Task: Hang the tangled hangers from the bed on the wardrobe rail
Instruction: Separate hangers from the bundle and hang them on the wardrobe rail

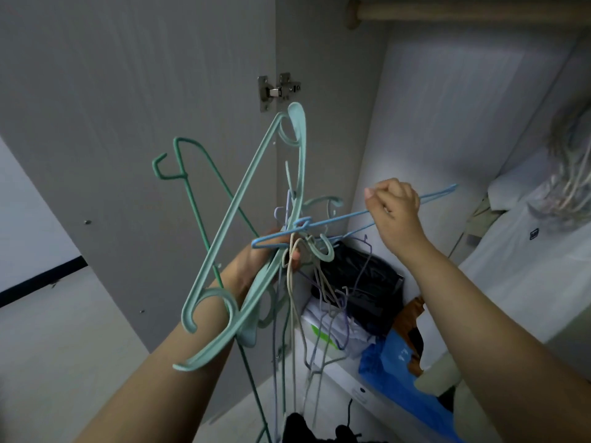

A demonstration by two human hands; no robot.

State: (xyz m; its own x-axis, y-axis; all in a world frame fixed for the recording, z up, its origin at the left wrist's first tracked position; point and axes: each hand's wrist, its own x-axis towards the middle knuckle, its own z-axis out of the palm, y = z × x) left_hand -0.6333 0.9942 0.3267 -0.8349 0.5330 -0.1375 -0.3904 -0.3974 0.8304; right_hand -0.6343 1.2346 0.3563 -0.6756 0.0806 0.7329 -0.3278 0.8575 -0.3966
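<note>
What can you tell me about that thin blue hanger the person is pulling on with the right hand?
The blue wire hanger looks like thin coated metal, light blue, seen nearly edge-on as a long narrow sliver. It lies almost level, tilted up toward the right, in front of the open wardrobe. The right hand grips it partway along, and one end pokes out beyond the fist. Its other end is caught in the tangled bundle of hangers that the left hand holds. Its hook cannot be made out.

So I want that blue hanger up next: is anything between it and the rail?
The air up to the rail looks clear, but the blue hanger, pinched by the right hand, is still caught in the bundle held by the left hand.
</note>
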